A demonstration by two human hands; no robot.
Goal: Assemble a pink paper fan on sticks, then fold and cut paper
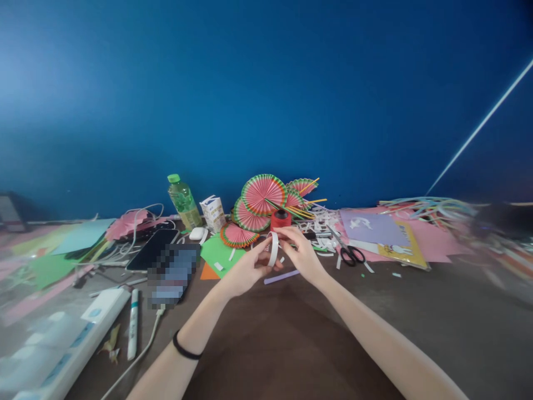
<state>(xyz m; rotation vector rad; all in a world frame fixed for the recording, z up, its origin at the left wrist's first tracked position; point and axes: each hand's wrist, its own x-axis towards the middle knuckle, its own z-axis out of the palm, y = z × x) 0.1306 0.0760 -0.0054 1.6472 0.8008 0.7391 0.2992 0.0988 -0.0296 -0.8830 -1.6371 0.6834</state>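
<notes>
Two bare hands meet over a dark brown, flat-topped table (258,355) whose far edge runs along a smooth blue wall (266,100); round, pleated pink-and-green paper fans (265,194) pile up at that edge, approx. midway along. The left hand (246,269), fingers curled, has hold of a thin, glossy white ring (273,249), prob. a roll of tape, above the table's middle, short of the fans. The right hand (303,251) is bent inward, part-closed, fingertips at the ring's upper right; whether they pinch a loose end can't be told.

Best practice, in our judgement: L. grips the ring lightly by its sides so it can turn; R. feels for the end w/ a nail, then pulls low & slow, as a jerk could tear or twist the strip.

Containers, biggest first: a green-capped, clear green plastic bottle (184,203) stands near the far edge, left of the fans, fill level unclear behind its label. Next to it, a small white-and-yellow cardboard carton (212,214), top flap raised, contents n/a from here. Behind the hands, a squat red cylinder (281,220) w/ dark round top, hollow or lidded unclear. Smallest: a rounded white plastic case (197,233), seemingly closed, contents unseen.
</notes>
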